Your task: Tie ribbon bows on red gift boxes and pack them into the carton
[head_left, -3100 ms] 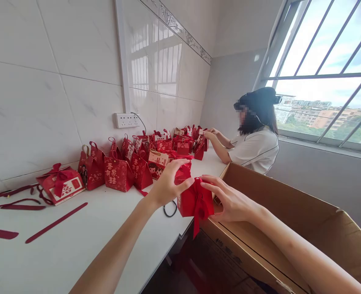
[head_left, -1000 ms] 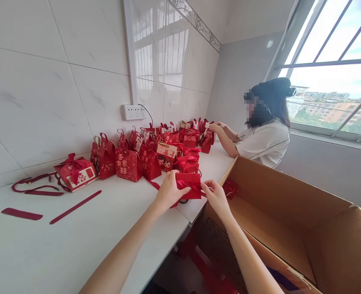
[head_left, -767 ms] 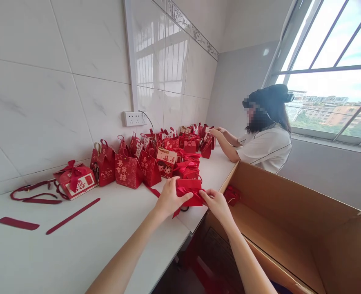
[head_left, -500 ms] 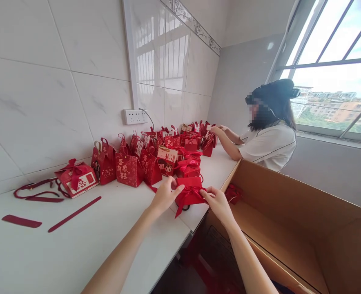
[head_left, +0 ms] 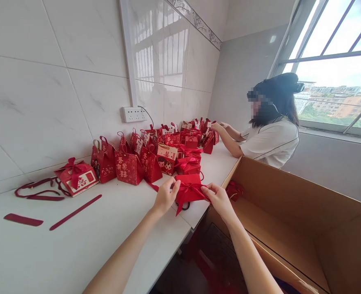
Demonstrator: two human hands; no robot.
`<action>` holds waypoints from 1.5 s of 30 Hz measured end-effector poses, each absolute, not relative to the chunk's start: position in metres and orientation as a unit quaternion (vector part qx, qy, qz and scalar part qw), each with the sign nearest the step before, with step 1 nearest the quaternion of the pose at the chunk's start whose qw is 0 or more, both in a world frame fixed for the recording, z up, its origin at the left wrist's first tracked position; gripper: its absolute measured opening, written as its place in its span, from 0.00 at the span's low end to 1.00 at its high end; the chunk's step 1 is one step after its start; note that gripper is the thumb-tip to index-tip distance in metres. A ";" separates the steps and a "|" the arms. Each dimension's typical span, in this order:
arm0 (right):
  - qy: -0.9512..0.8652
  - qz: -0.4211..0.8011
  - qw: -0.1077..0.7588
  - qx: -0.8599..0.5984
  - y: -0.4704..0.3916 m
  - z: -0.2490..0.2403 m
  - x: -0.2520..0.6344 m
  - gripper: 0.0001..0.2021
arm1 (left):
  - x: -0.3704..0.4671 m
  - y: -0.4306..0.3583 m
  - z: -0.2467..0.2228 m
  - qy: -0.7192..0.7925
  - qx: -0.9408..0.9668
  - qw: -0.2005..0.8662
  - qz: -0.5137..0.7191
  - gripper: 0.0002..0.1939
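Observation:
A red gift box (head_left: 190, 197) with a red ribbon bow across its front sits near the table's right edge. My left hand (head_left: 166, 193) is closed at the box's upper left, thumb and fingers pinched on the ribbon. At the right side my right hand (head_left: 219, 199) pinches the other part of the ribbon between thumb and fingers. One ribbon tail hangs down over the front of the box. Just behind it stand more red boxes with bows (head_left: 189, 164).
Several red paper boxes (head_left: 128, 168) line the wall. Loose red strips (head_left: 76, 212) lie on the white table (head_left: 113, 237) at left. An open cardboard box (head_left: 278, 196) adjoins the table at right, a red item (head_left: 234, 190) inside. Another person (head_left: 272, 134) handles boxes beyond.
My right hand has moved slightly outward to the right, stretching the ribbon. My left hand has shifted a little and stays at the box. The whole view has shifted slightly.

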State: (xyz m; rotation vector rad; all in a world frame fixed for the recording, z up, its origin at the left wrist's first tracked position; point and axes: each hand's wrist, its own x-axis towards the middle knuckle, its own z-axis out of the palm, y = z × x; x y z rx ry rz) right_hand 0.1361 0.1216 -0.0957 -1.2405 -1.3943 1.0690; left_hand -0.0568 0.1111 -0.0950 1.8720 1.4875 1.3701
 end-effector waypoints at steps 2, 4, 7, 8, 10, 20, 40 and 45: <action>-0.560 0.454 0.480 -0.500 0.122 -0.097 0.135 0.22 | -0.055 0.110 -0.097 0.532 0.655 0.195 0.500 0.18; -0.547 0.472 0.484 -0.493 0.121 -0.097 0.133 0.24 | -0.054 0.110 -0.099 0.533 0.645 0.194 0.512 0.17; -0.527 0.495 0.492 -0.485 0.118 -0.095 0.130 0.26 | -0.052 0.109 -0.101 0.535 0.634 0.192 0.524 0.17; -0.522 0.499 0.495 -0.482 0.117 -0.094 0.129 0.26 | -0.052 0.109 -0.102 0.535 0.632 0.192 0.527 0.17; -0.515 0.506 0.501 -0.477 0.116 -0.094 0.128 0.26 | -0.051 0.109 -0.102 0.535 0.628 0.194 0.531 0.17; -0.516 0.494 0.494 -0.497 0.109 -0.090 0.131 0.26 | -0.055 0.107 -0.090 0.514 0.637 0.252 0.516 0.20; -0.519 0.504 0.486 -0.490 0.106 -0.091 0.132 0.23 | -0.059 0.111 -0.091 0.505 0.647 0.280 0.499 0.13; -0.523 0.496 0.494 -0.486 0.106 -0.089 0.127 0.24 | -0.059 0.111 -0.089 0.493 0.637 0.283 0.520 0.16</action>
